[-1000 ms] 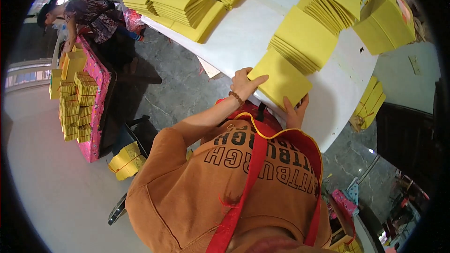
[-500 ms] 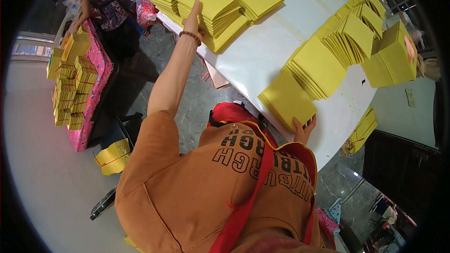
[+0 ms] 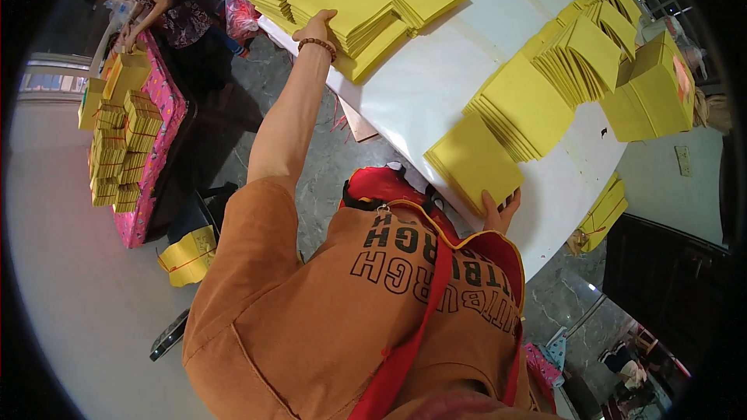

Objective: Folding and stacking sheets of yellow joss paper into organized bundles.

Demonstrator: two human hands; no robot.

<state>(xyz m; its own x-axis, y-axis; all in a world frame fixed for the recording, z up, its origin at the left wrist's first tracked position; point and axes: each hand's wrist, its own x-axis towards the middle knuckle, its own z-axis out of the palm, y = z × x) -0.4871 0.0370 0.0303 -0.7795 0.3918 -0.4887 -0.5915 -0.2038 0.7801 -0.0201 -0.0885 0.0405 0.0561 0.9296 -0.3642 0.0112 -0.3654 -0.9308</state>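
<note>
At the white table's far left edge, my left hand [image 3: 315,29] is closed on the near corner of a stack of flat yellow folded papers [image 3: 342,1], thumb over the top, other fingers largely hidden. That stack rests on more yellow papers [image 3: 372,58], with similar piles beside and behind it. My right hand [image 3: 500,208] curls around the near end of a row of leaning yellow folded papers [image 3: 476,162], its thumb on the top face and fingertips at the right edge. This row fans away [image 3: 529,109] toward the far right.
A yellow box [image 3: 650,101] stands at the white table's [image 3: 459,54] right edge. To the left, tied yellow bundles [image 3: 109,152] lie on a pink-covered table [image 3: 156,179], where another person [image 3: 167,8] leans over. A yellow bundle [image 3: 189,257] rests on a dark chair.
My left hand has shifted, its thumb going from upright along the stack's side to lying across the top corner. My right hand stays at the row's near end.
</note>
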